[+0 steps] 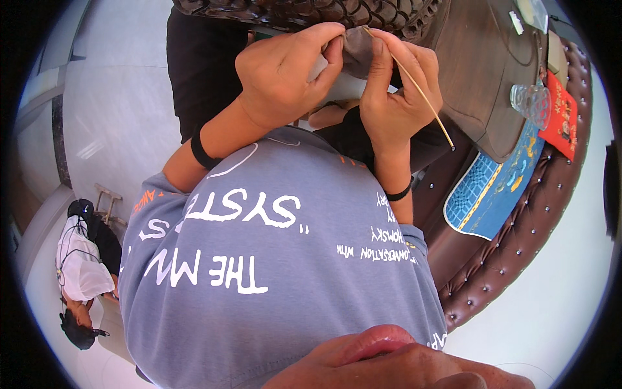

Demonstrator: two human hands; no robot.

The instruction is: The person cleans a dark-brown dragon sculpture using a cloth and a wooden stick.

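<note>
My left hand (286,73) pinches the edge of a small piece of grey-brown cloth (358,53) between thumb and fingers. On the other side of the cloth, my right hand (396,92) holds a thin, light wooden stick (422,93) between thumb and index finger. One tip of the stick meets the cloth's upper edge; the other end slants down to the right past my hand. The cloth hangs between both hands, just in front of a dark carved wooden edge (311,12). My right fingertips are partly behind the cloth, so their hold on it is hidden.
At right stands a dark wooden table (466,82) with a clear glass (532,104) near its edge. Beyond it curve a tufted brown leather sofa (529,233), a blue patterned mat (495,194) and a red printed packet (561,116). Another person (85,267) sits at far left near a wooden stool (108,202).
</note>
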